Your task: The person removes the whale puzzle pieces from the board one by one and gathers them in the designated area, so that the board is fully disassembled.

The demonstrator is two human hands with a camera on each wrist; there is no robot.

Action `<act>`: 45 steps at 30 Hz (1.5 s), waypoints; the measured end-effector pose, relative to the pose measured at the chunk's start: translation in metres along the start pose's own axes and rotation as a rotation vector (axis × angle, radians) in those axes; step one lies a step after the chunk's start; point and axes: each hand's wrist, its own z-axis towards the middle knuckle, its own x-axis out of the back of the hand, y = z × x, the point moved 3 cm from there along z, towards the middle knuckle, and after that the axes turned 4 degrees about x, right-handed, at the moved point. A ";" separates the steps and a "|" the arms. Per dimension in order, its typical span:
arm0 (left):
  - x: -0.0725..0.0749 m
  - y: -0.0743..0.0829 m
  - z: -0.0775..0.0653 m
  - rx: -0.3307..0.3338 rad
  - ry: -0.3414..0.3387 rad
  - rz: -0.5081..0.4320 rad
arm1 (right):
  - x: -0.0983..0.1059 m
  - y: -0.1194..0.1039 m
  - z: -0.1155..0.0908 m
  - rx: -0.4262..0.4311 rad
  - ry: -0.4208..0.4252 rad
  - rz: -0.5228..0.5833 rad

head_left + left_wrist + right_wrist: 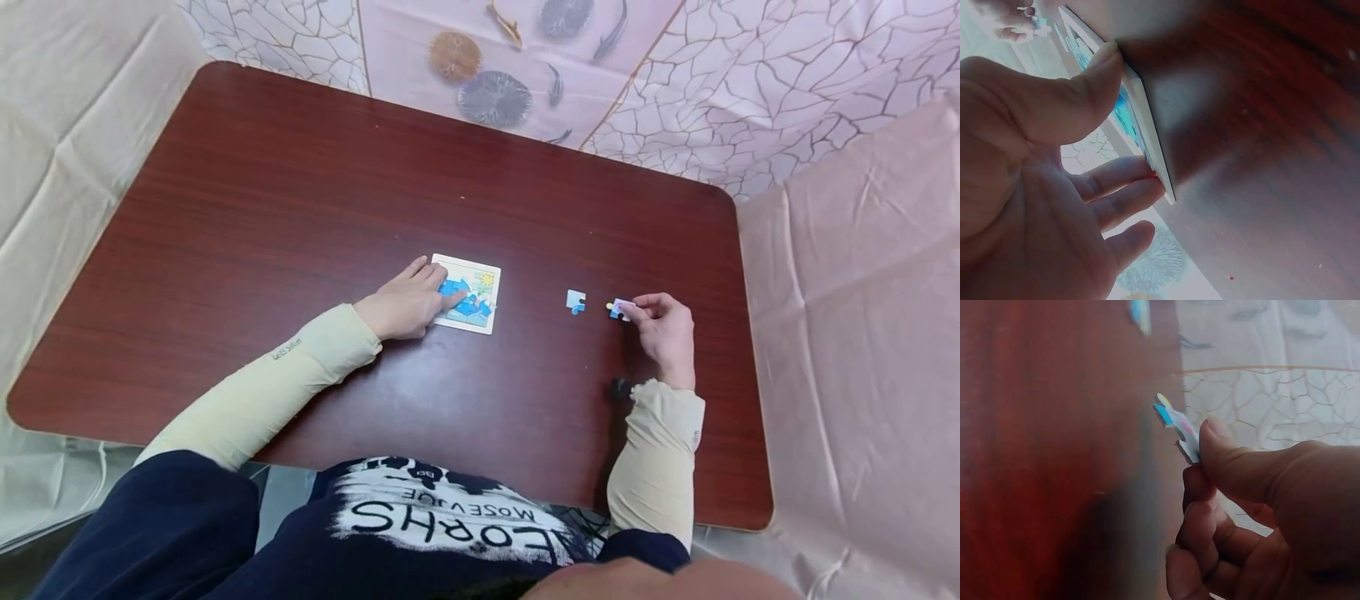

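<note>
A small square jigsaw puzzle in a pale frame (486,323), with a blue picture and a yellow sun, lies on the table. Across its left side rests my left hand (405,302), thumb over the picture and fingers at the upper left corner. In the left wrist view the thumb (1100,84) presses on the frame and the other fingers are fairly straight along its edge. My right hand (666,329) pinches a jigsaw piece (1184,428) between thumb and forefinger, its knobbed end sticking out. Left of that hand lies another jigsaw piece (575,300), pale and blue.
The dark red-brown table (300,208) has rounded corners. A small black object (619,389) shows beside the right sleeve (660,450). Patterned cloth (495,50) hangs behind the far edge, and plain pale cloth (855,333) hangs along the right side.
</note>
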 end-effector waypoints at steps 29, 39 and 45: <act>0.002 0.003 -0.002 0.006 0.013 0.004 | -0.017 0.002 0.002 0.010 -0.001 -0.079; 0.002 0.002 -0.002 0.005 0.009 -0.003 | -0.012 -0.002 0.000 0.038 0.043 -0.054; 0.002 0.001 -0.001 0.004 -0.003 -0.001 | -0.014 -0.031 -0.006 0.090 0.146 -0.008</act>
